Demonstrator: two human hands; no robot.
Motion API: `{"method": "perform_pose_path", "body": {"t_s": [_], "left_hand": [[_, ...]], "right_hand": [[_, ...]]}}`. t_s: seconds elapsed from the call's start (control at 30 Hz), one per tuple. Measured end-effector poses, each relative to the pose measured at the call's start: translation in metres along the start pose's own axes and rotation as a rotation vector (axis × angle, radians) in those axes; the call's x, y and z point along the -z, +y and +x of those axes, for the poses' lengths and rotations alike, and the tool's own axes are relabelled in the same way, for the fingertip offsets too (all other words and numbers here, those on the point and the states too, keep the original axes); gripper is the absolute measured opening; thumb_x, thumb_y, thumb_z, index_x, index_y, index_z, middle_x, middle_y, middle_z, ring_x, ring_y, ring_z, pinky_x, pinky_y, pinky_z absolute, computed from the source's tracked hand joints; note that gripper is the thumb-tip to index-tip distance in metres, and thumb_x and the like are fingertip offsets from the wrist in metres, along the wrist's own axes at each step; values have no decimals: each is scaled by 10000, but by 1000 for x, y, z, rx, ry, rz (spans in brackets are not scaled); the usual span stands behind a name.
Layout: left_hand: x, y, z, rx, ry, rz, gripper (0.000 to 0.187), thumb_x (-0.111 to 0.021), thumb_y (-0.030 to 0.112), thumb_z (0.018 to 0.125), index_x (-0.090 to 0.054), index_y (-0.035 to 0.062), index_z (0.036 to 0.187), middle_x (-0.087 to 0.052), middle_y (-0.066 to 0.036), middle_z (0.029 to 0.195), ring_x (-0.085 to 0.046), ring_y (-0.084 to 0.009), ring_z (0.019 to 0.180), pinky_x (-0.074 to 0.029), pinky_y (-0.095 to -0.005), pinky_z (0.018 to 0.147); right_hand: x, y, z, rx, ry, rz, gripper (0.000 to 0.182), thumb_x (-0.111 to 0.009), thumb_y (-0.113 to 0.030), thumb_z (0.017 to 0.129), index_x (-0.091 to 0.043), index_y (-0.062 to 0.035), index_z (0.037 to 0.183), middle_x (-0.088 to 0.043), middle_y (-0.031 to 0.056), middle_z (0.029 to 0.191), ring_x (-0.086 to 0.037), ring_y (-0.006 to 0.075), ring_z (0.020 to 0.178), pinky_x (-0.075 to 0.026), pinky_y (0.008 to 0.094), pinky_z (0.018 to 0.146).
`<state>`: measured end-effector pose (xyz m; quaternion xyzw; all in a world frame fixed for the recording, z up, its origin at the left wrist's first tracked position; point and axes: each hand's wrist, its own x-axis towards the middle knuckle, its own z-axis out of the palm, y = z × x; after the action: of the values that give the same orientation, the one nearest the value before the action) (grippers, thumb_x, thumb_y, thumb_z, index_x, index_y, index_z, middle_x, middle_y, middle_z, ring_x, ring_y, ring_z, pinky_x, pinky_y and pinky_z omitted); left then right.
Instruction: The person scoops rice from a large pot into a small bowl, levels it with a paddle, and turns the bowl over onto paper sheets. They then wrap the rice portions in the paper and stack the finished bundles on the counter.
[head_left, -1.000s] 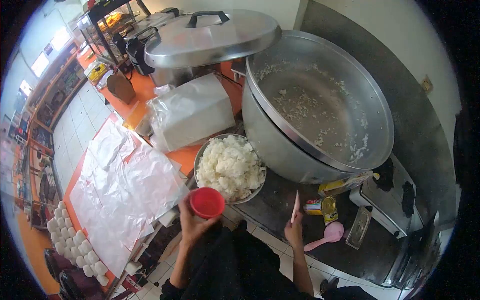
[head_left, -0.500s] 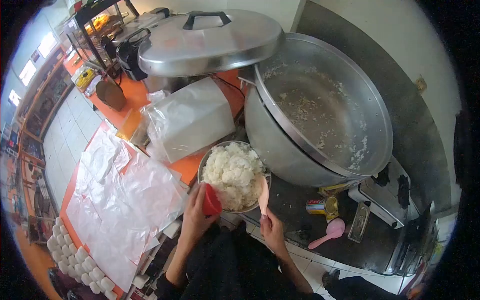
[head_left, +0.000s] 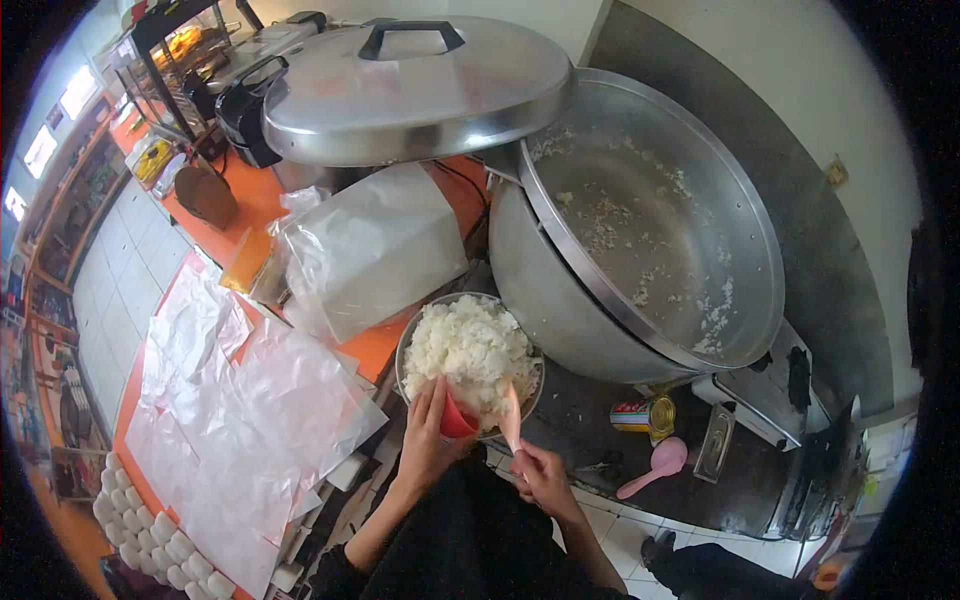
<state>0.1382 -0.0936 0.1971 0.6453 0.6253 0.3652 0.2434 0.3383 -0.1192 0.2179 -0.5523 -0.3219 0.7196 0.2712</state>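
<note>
A metal bowl point(head_left: 541, 387) heaped with white cooked rice point(head_left: 470, 345) sits at the counter's near edge. My left hand point(head_left: 425, 440) grips a small red cup point(head_left: 458, 417), held tilted over the near side of the rice. In my right hand point(head_left: 543, 475) is the handle of a pale pink rice paddle point(head_left: 511, 420). Its blade is down at the rice's near right side, close to the cup's mouth. How much rice the cup holds is hard to see.
A large metal rice pot point(head_left: 600, 310) with rice scraps stands behind the bowl, its lid point(head_left: 420, 100) to the left. Plastic sheets point(head_left: 250, 420) and wrapped white packets point(head_left: 160, 540) lie left. A can point(head_left: 645, 415) and pink ladle point(head_left: 665, 460) lie right. Another person's leg point(head_left: 720, 570) shows below.
The red cup has moved right and in over the rice. The paddle has shifted left and lower, toward the cup. My view has tilted slightly.
</note>
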Motion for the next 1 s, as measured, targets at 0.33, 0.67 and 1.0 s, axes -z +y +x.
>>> {"method": "perform_pose_path", "body": {"t_s": [0.33,0.67,1.0], "left_hand": [[-10,7,-2,37,-30,10,993,-797,89,561,-253,37,1390,-322,-193,1345,-340,-401,1214,-334,-456,1009],[-7,2,-5,90,6,-87,990,-825,97,548,-297,73,1385,-337,-195,1311,-367,-393,1201,-356,-442,996],[4,17,-9,82,252,-257,935,-817,71,594,-311,102,1379,-337,-155,1301,-462,-293,1141,-529,-345,859]], "right_hand": [[1,11,8,404,6,-583,367,-501,-193,922,-507,37,1208,-642,130,868,-560,144,688,-467,291,642],[1,-31,27,355,-249,-783,315,-502,-212,915,-554,18,1124,-607,240,780,-594,184,674,-456,359,623],[43,-99,-17,461,-310,-723,341,-538,-213,907,-550,-16,1185,-582,46,738,-478,81,645,-419,267,582]]}}
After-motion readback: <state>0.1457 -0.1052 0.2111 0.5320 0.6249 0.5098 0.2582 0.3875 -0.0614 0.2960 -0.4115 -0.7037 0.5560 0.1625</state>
